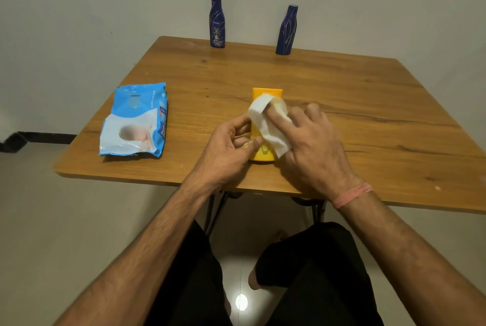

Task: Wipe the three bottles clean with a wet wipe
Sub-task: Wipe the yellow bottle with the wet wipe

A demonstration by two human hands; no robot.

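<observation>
Yellow bottle point(265, 126): stands upright near the front middle of the wooden counter point(342, 94), between both hands.
Left hand point(228, 147): fingers curled round the bottle's left side, steadying it.
Right hand point(313, 147): fingers spread and pressing the white wet wipe point(268, 123) against the bottle's front and top; closed on nothing else.
Risk: the bottle looks tall and narrow, so a hard sideways rub could tip it if the left hand loosens; the wipe could bunch and miss the back face.
Count, bottles: three, one yellow and two dark blue point(217, 22) point(287, 31), standing apart at the far edge.
Count, others: one wipe in use, one blue wipes packet point(134, 120) lying at the left.
</observation>
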